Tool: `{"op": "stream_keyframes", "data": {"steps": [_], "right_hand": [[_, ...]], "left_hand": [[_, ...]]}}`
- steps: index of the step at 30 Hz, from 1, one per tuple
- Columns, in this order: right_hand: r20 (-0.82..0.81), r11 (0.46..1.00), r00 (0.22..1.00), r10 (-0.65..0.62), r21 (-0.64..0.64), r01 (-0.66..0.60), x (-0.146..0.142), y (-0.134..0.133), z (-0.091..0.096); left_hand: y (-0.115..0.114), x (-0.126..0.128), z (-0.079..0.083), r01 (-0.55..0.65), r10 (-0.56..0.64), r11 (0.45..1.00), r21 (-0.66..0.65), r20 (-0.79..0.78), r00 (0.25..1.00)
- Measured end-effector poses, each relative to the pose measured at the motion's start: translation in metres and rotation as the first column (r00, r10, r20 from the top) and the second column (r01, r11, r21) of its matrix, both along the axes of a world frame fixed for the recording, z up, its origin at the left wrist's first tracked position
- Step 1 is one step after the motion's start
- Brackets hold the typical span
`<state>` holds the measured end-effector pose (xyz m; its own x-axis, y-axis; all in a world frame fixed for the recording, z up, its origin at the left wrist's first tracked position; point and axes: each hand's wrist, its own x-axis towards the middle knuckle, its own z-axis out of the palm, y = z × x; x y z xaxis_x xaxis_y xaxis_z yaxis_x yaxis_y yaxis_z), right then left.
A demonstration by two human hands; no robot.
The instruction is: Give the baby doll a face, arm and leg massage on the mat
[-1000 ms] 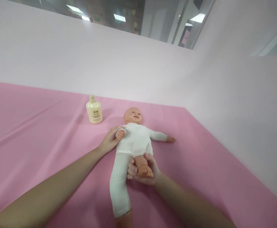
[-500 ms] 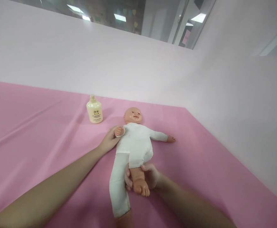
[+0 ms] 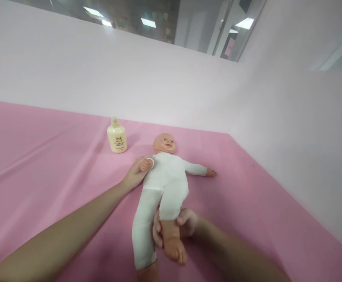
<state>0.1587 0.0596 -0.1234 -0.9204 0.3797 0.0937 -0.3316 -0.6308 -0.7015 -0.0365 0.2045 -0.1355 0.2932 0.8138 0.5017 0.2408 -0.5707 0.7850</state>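
A baby doll in a white cloth suit lies on its back, head toward the wall. My left hand is closed around the doll's arm on the left, near its small bare hand, beside the chest. From below, my right hand wraps the lower leg on the right side, just at the trouser cuff; the doll's bare foot sticks out toward me. The other leg lies stretched out, its foot cut off by the bottom edge. On the right, the doll's other arm rests spread out.
A cream-coloured bottle with dark print stands to the left of the doll's head. Pink cloth with some creases covers the surface. A white wall rises behind, with a window above it and more wall at the right.
My right hand has moved toward me with the doll's leg, which is now straighter and less bent at the hip. My left hand has stayed nearly in place on the arm.
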Motion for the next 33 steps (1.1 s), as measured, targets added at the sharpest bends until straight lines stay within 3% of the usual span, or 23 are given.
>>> {"op": "stream_keyframes", "data": {"steps": [2,5,8,15,19,25,29,31,33], "right_hand": [[-0.039,0.988,0.990,-0.133,-0.083,0.130,0.000,0.001,0.003],[-0.007,0.920,0.949,-0.316,-0.247,0.305,0.002,0.004,0.013],[0.039,0.885,0.935,-0.351,-0.311,0.346,0.004,0.008,0.019],[0.047,0.908,0.944,-0.326,-0.262,0.327,0.005,0.013,0.013],[0.051,0.939,0.960,-0.277,-0.200,0.281,0.005,0.011,0.005],[-0.021,0.997,0.997,-0.071,0.009,0.071,0.004,0.007,-0.013],[0.024,0.995,0.996,0.090,0.031,-0.091,0.002,0.005,-0.012],[0.061,0.991,0.991,0.120,0.048,-0.123,0.001,0.004,-0.009],[0.127,0.994,0.989,0.069,0.080,-0.079,0.001,0.004,-0.007]], "left_hand": [[-0.003,-0.002,0.003,0.000,0.011,0.996,0.094,-0.116,0.993],[-0.006,-0.005,0.006,0.072,-0.019,0.977,0.201,-0.254,0.967],[-0.007,-0.006,0.007,0.143,-0.057,0.960,0.241,-0.332,0.942],[-0.005,-0.006,0.006,0.131,-0.061,0.969,0.211,-0.313,0.948],[-0.002,-0.004,0.002,0.042,-0.007,0.987,0.157,-0.215,0.977],[0.007,0.000,-0.007,0.002,0.009,0.994,-0.106,0.103,0.995],[0.011,-0.002,-0.014,-0.009,0.049,0.968,-0.251,0.154,0.987],[0.013,-0.003,-0.017,-0.013,0.067,0.956,-0.295,0.173,0.983],[0.016,-0.004,-0.021,-0.025,0.088,0.948,-0.317,0.189,0.978]]}}
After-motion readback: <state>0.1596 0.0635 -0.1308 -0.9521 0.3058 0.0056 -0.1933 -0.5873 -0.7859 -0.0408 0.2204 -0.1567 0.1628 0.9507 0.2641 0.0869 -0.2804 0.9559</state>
